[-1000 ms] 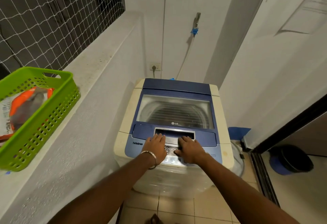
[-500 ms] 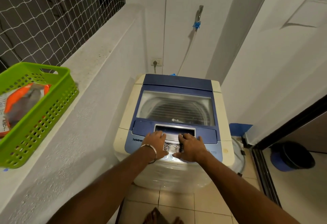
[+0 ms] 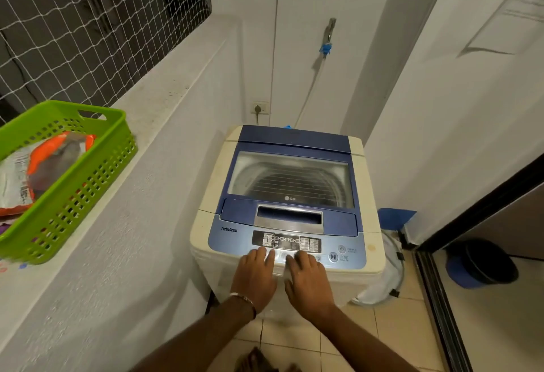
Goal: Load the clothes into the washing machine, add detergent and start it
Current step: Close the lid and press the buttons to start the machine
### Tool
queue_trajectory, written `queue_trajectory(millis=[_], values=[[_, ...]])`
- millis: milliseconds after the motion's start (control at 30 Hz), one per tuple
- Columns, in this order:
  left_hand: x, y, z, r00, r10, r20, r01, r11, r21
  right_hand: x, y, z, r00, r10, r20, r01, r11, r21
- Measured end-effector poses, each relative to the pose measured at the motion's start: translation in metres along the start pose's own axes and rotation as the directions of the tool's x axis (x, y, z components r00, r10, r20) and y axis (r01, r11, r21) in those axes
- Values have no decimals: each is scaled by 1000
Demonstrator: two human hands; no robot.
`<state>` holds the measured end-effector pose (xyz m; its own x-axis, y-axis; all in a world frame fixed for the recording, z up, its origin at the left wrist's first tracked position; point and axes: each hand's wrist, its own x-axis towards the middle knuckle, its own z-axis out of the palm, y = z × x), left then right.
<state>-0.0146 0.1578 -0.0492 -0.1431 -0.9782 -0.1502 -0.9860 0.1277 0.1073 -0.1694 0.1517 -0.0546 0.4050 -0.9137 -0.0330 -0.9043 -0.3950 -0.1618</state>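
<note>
A white and blue top-loading washing machine (image 3: 365,183) stands against the far wall with its glass lid (image 3: 291,183) closed. Its control panel (image 3: 287,240) lies along the front edge, with a start/pause button (image 3: 333,257) at the right. My left hand (image 3: 256,273) and my right hand (image 3: 306,276) rest side by side on the machine's front edge, fingers straight, fingertips on the row of buttons just below the display. Neither hand holds anything. An orange and white detergent bag (image 3: 35,171) lies in a green basket (image 3: 73,195) on the ledge at the left.
A white ledge (image 3: 164,101) runs along the left under a netted window. A water tap (image 3: 328,36) and hose hang on the back wall above a wall socket (image 3: 259,108). A dark bucket (image 3: 482,262) sits past the sliding-door track on the right.
Both hands have slid back from the lid handle and display toward the front edge of the control panel, uncovering the display. The camera has tilted slightly.
</note>
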Motion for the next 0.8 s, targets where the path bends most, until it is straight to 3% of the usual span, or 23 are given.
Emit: queue_trajectory(millis=[167, 333, 800], values=[[-25, 4, 15, 998, -12, 59, 13, 1000, -21, -32, -5, 15, 998, -23, 53, 19, 996, 85], [-30, 5, 16, 994, -11, 110, 20, 996, -84, -56, 0, 26, 984, 37, 177, -64, 986, 155], [-18, 6, 14, 993, -60, 97, 73, 988, -135, -77, 13, 42, 896, 178, 407, -267, 948, 172]])
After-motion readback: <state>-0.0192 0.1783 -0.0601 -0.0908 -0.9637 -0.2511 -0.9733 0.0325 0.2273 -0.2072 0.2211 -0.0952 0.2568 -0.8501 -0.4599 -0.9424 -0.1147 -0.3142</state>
